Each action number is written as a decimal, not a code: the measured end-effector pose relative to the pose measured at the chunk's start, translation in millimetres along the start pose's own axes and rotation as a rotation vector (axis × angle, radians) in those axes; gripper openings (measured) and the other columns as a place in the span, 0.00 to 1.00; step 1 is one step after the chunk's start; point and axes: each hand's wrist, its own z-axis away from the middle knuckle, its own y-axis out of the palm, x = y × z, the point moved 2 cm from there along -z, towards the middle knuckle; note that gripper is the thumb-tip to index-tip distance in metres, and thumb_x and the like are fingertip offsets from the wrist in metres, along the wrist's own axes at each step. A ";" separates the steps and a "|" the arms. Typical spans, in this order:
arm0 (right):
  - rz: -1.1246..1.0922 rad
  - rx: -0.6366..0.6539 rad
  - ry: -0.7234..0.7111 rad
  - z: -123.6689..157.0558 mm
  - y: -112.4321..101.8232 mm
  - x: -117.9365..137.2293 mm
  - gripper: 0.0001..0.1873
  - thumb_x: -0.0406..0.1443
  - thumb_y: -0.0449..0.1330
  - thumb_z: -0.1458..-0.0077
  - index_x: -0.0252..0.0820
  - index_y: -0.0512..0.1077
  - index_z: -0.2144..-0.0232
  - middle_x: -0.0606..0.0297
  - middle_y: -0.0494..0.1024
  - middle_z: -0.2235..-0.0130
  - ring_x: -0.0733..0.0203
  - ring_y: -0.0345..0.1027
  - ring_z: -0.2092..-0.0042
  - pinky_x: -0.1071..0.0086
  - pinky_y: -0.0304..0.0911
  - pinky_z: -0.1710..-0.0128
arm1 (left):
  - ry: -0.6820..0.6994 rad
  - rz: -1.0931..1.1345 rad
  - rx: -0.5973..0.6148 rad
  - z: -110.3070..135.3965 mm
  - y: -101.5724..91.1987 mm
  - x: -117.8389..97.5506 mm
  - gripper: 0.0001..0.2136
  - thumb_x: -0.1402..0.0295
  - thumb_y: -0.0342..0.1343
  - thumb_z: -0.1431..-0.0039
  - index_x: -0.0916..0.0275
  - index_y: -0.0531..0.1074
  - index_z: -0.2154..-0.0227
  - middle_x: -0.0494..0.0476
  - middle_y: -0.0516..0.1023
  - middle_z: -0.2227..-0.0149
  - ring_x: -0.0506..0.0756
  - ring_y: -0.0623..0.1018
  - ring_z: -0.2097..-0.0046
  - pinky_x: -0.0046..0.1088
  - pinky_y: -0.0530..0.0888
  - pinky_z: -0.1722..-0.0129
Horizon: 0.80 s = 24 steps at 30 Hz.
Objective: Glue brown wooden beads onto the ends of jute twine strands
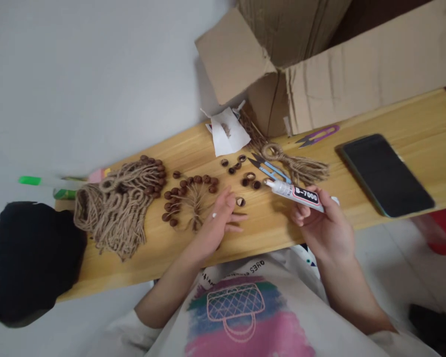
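Note:
My right hand [329, 225] is wrapped round a white glue tube [297, 192] with a black B-7000 label, its nozzle pointing left over the table. My left hand [223, 215] is stretched out low over the wood, fingers apart, with nothing visible in it. Just beyond its fingertips lies a dark hollow half shell [240, 202]. Left of that hand, twine strands [195, 203] fan out to a ring of brown beads [183, 183]. More hollow half shells [250, 180] lie in small groups beyond the tube's nozzle.
Blue thread snips [270, 167], a twine tassel [301, 163] and purple snips [319, 134] lie behind the tube. A phone [386, 173] is at right, a beaded twine pile [121, 208] at left. Cardboard boxes [371, 64] and white paper [228, 134] stand at the back; something black [33, 258] covers the left end.

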 end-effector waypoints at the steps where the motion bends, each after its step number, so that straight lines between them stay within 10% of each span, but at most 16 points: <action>1: 0.002 -0.001 -0.007 -0.2 -0.5 2.2 0.13 0.44 0.66 0.53 0.42 0.71 0.70 0.71 0.65 0.83 0.69 0.60 0.80 0.79 0.58 0.83 | 0.000 0.028 0.001 -3.0 4.0 -1.4 0.25 0.61 0.53 0.40 0.52 0.58 0.40 0.61 0.60 0.37 0.55 0.80 0.62 0.28 0.76 0.70; 14: 0.026 -0.013 0.007 -6.6 1.5 17.8 0.13 0.43 0.67 0.55 0.41 0.72 0.71 0.71 0.65 0.83 0.69 0.59 0.81 0.79 0.58 0.84 | -0.027 0.360 0.072 -8.0 11.1 2.1 0.15 0.61 0.43 0.34 0.59 0.66 0.49 0.62 0.70 0.47 0.59 0.79 0.55 0.38 0.71 0.52; 24: 0.097 0.143 -0.138 -1.5 45.2 45.7 0.08 0.41 0.64 0.51 0.42 0.74 0.71 0.69 0.62 0.83 0.70 0.54 0.81 0.79 0.57 0.83 | 0.442 0.302 0.427 71.3 -10.4 -66.1 0.28 0.49 0.58 0.48 0.53 0.69 0.46 0.60 0.69 0.42 0.67 0.73 0.45 0.39 0.68 0.46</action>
